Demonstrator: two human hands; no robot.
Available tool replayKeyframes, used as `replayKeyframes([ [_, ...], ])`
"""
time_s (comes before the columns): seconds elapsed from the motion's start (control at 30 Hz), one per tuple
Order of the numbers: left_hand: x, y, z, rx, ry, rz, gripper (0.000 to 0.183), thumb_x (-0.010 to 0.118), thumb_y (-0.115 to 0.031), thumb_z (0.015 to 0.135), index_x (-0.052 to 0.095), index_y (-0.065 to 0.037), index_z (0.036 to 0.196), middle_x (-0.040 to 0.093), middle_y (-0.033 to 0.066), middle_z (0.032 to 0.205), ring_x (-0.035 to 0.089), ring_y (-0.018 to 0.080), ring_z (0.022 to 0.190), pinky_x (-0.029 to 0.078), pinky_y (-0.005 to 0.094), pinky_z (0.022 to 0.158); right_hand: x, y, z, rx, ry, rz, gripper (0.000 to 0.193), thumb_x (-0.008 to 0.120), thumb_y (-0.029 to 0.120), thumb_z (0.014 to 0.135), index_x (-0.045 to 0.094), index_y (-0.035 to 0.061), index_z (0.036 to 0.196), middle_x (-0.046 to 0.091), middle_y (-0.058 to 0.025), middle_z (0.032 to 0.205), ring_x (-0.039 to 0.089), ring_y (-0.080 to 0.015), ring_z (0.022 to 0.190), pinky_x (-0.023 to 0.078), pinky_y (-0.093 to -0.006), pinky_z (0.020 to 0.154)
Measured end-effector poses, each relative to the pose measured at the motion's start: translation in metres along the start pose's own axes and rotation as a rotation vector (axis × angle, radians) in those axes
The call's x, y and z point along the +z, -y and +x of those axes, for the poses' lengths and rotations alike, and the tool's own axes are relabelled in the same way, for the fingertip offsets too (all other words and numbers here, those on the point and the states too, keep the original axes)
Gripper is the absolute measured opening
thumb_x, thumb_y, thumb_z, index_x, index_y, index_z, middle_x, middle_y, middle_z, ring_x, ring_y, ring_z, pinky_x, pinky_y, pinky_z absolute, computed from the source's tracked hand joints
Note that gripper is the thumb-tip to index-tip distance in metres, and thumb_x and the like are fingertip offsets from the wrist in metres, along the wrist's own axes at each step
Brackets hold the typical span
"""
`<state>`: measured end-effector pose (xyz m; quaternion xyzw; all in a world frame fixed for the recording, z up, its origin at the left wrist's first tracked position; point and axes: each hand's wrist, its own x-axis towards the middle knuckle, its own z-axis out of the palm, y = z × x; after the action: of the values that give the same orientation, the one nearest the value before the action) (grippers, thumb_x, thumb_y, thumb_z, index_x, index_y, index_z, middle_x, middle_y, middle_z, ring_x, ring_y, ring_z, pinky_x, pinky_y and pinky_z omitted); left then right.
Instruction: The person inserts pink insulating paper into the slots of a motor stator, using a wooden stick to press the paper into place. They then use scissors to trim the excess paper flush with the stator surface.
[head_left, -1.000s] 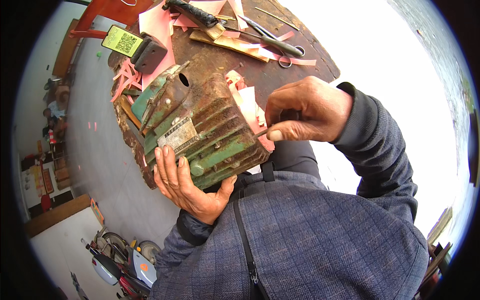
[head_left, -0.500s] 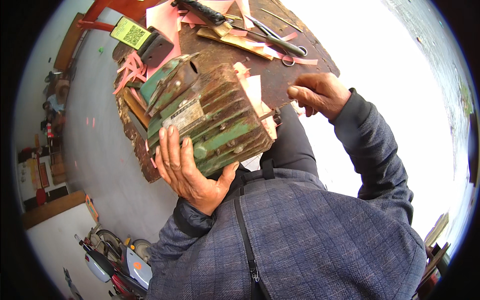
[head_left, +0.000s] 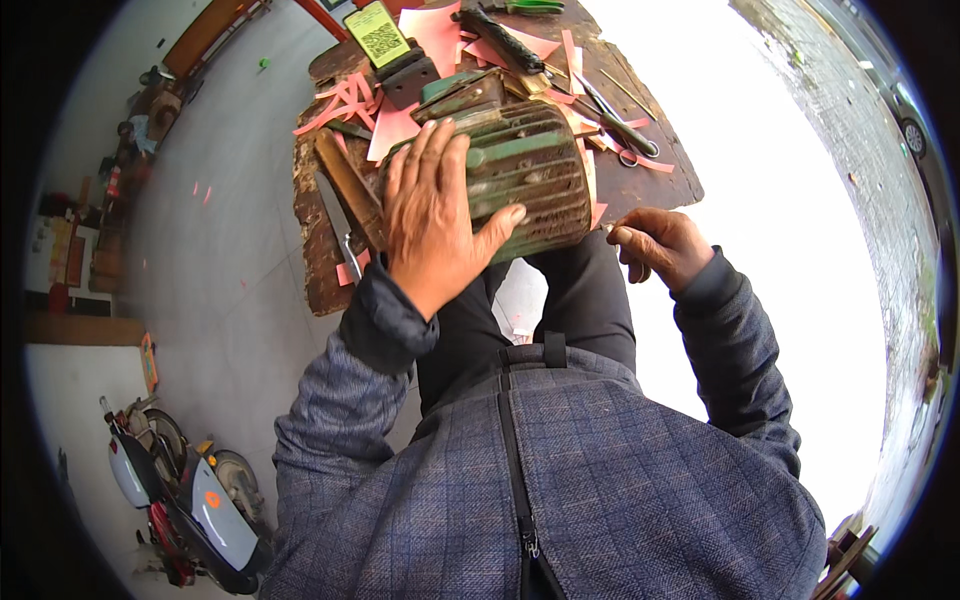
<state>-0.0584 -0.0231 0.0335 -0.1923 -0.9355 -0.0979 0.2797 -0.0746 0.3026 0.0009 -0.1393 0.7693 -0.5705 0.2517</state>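
Observation:
A rusty green motor housing (head_left: 540, 180) with long cooling ribs lies on the near part of a worn wooden table (head_left: 665, 180). My left hand (head_left: 432, 225) rests on its left side, fingers stretched out along the ribs and thumb spread toward me. Just off the housing's right end hovers my right hand (head_left: 665, 245), apart from it, with thumb and forefinger pinched and the other fingers curled. Whatever that pinch may hold is too small to make out. Pink paper (head_left: 592, 180) shows at the right end of the housing.
Beyond the housing lie scissors (head_left: 625, 135), a black-wrapped tool (head_left: 505, 42) and pink paper strips (head_left: 345, 105). A yellow code card (head_left: 378, 35) stands at the back left. Left of the housing are a wooden bar (head_left: 350, 185) and a metal blade (head_left: 335, 215). A scooter (head_left: 190, 500) is parked lower left.
The housing has turned and settled farther from my body; its label plate no longer shows. My left hand has gone with it, onto the ribs. My right hand stays pinched beside the right end.

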Motion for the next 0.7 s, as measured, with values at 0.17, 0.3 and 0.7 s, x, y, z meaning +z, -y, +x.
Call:
replayKeyframes([
  [0.17,0.006,0.021,0.01,0.015,-0.003,0.014,0.086,0.074,-0.059,0.096,0.049,0.003,0.15,0.053,0.0257,0.157,0.047,0.0435,0.149,0.032,0.0548,0.125,0.015,0.019,-0.012,-0.087,-0.009,-0.075,0.045,0.066,0.039,0.111,0.071,-0.0046,0.119,0.071,-0.0073,0.086,0.071,-0.0155,0.072,0.06,-0.0304,0.067],
  [0.3,0.011,0.035,-0.001,-0.031,-0.163,0.105,0.089,0.072,-0.062,0.098,0.047,0.002,0.155,0.051,0.026,0.159,0.045,0.0418,0.152,0.03,0.0533,0.127,0.023,0.02,-0.018,-0.106,-0.018,-0.123,0.044,0.067,0.038,0.11,0.07,-0.0051,0.121,0.071,-0.0085,0.09,0.071,-0.0165,0.075,0.061,-0.0308,0.07],
  [0.7,-0.003,0.099,-0.078,-1.104,-0.039,-1.346,0.066,0.064,-0.061,0.106,0.061,-0.005,0.14,0.066,0.0114,0.131,0.063,0.0225,0.122,0.043,0.0398,0.112,0.022,-0.003,0.003,-0.329,-0.356,-0.015,0.058,0.078,0.038,0.103,0.063,-0.007,0.136,0.075,-0.0163,0.121,0.072,-0.0236,0.114,0.058,-0.0361,0.099],
])
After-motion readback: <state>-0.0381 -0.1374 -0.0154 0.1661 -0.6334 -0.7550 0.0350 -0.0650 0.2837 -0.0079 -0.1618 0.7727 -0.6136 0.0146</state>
